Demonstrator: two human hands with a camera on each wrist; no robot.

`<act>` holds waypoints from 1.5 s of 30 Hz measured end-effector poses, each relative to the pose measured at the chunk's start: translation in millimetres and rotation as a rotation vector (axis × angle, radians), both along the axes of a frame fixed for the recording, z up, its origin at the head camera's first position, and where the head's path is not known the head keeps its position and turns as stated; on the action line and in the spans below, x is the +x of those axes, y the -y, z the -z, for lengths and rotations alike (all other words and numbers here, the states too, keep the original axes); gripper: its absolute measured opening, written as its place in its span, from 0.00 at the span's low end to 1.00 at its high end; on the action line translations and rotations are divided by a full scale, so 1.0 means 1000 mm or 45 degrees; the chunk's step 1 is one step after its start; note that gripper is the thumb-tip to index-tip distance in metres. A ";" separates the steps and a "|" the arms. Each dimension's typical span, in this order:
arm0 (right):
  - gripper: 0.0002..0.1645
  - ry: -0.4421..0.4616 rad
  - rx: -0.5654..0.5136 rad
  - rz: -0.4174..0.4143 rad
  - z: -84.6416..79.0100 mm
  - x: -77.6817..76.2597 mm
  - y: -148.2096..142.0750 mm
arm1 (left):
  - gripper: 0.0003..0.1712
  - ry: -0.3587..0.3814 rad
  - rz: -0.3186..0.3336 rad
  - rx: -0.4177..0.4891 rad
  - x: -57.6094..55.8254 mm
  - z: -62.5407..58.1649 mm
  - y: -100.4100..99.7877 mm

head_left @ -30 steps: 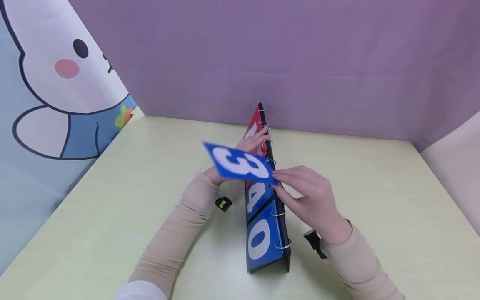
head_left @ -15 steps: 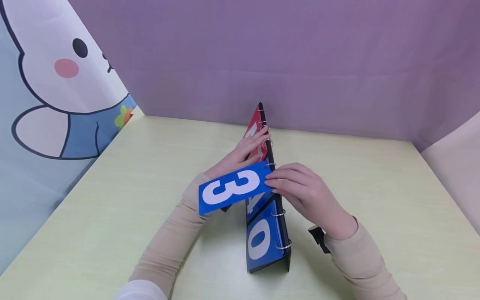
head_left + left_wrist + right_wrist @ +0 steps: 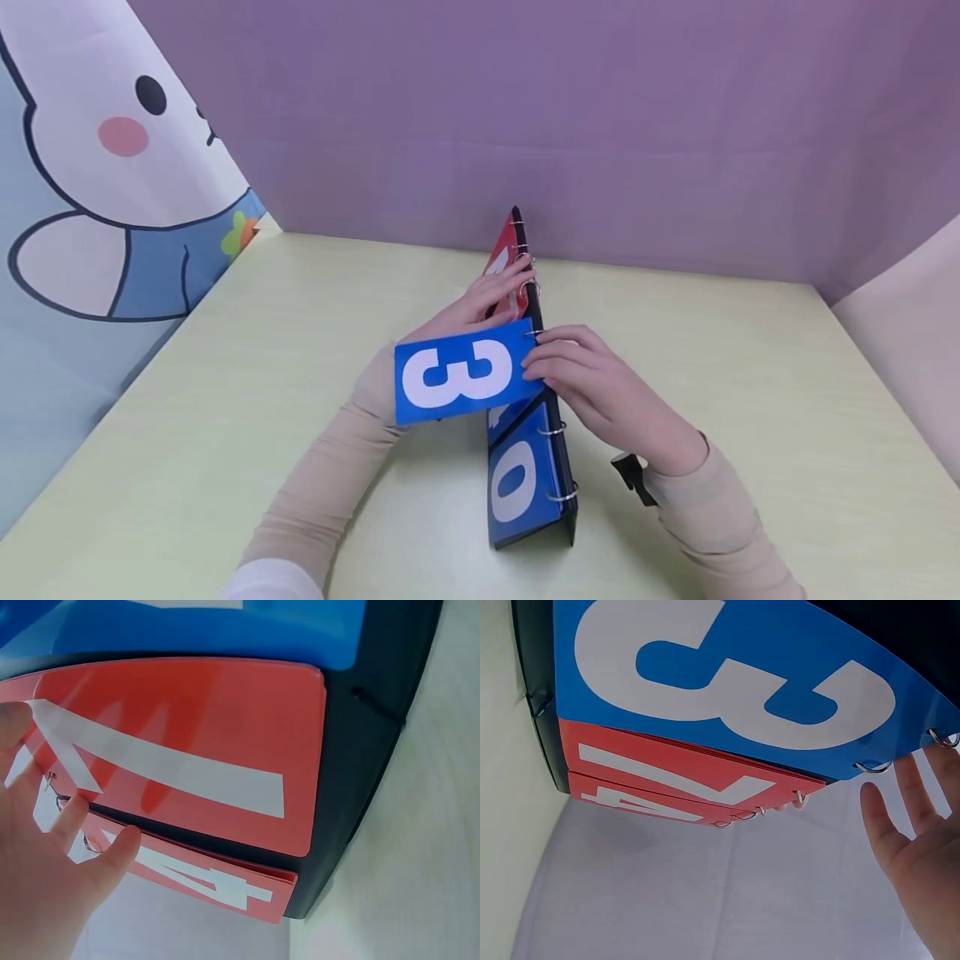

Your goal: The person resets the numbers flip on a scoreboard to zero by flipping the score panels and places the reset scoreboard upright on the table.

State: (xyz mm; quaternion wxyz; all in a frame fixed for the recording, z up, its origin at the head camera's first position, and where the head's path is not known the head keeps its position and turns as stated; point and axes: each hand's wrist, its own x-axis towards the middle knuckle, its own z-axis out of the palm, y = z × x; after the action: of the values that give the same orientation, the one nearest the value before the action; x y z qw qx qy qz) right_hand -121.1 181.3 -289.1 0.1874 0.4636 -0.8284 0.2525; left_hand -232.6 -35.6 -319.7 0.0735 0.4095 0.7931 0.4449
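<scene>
Blue 3 card (image 3: 456, 377): mid-frame, ringed end beneath right grip (image 3: 617, 404)
Right grip: fingers extended, thumb apart
Left grip (image 3: 474, 305): fingers spread over red cards (image 3: 240, 727)
Black stand (image 3: 346, 769): on worktop (image 3: 750, 375)

The black board (image 3: 345, 750) stands tent-like on the desk (image 3: 712, 375), its 2 panels leaning together and its spine running away from the head camera. Silver rings (image 3: 871, 769) bind the cards at the spine. Blue card 3 (image 3: 459, 373) is lifted out to the left, mostly hiding the blue card beneath. Blue card 0 (image 3: 514, 482) lies against the panel at the near end; red cards 1 (image 3: 180, 769) and 4 (image 3: 217, 883) fill the far half.
</scene>
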 end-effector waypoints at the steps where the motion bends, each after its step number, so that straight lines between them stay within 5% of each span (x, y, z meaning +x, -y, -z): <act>1: 0.20 0.012 -0.001 0.003 0.000 0.000 0.000 | 0.34 -0.006 0.002 -0.006 0.000 0.000 0.001; 14: 0.14 0.078 -0.025 -0.049 0.005 -0.007 -0.002 | 0.34 0.075 0.039 -0.006 -0.002 -0.004 0.004; 21: 0.11 0.128 -0.025 -0.059 0.005 -0.008 -0.002 | 0.31 0.395 0.012 0.024 0.001 -0.010 0.009; 27: 0.14 0.113 -0.042 -0.081 0.006 -0.009 0.000 | 0.31 0.350 0.017 0.007 -0.002 -0.008 0.012; 38: 0.17 0.120 -0.064 -0.140 0.005 -0.011 0.001 | 0.30 0.435 0.047 -0.087 -0.001 -0.007 0.022; 45: 0.13 0.374 -0.300 0.016 0.006 -0.008 -0.004 | 0.29 0.423 -0.076 -0.065 0.009 -0.010 0.022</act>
State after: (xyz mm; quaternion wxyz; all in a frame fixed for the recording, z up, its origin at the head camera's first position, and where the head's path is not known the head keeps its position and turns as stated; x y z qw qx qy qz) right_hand -129.4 185.0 -295.3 0.1190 0.3916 -0.8144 0.4114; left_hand -223.2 -57.9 -310.0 0.2009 0.3046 0.7928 0.4882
